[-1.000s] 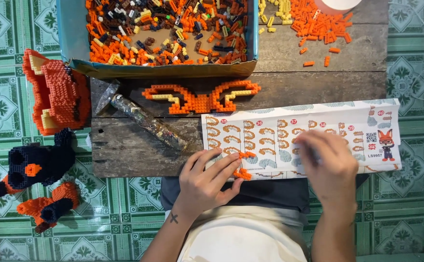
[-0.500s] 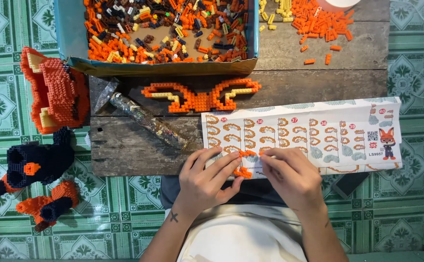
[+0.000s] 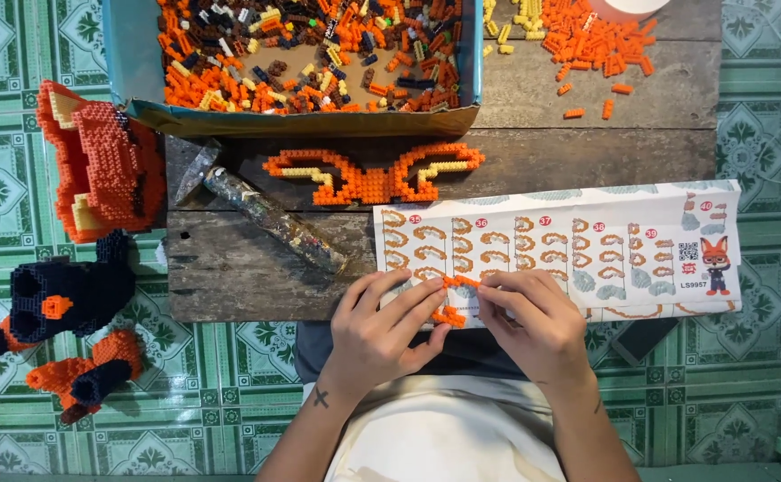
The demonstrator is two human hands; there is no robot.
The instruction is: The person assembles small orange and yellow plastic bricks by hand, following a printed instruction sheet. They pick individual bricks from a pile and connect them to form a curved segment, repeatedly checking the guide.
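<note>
A small orange brick piece point(image 3: 452, 299) is pinched between both hands at the near edge of the wooden table point(image 3: 533, 165). My left hand point(image 3: 381, 330) grips its lower part. My right hand point(image 3: 533, 326) holds its upper strip with the fingertips. Under my hands lies a printed instruction sheet point(image 3: 587, 250). A flat orange and yellow wing-shaped brick assembly point(image 3: 377, 174) rests on the table just beyond the sheet.
A blue box point(image 3: 310, 62) holds several loose orange, brown and yellow bricks. A pile of loose orange bricks point(image 3: 587, 36) lies at the far right. A hammer point(image 3: 265, 214) lies left of the sheet. Built brick figures, one orange point(image 3: 100, 165) and one dark point(image 3: 60, 299), stand on the tiled floor.
My right hand has moved left from the sheet's right part and joined my left hand on the small orange piece. My left hand stayed in place.
</note>
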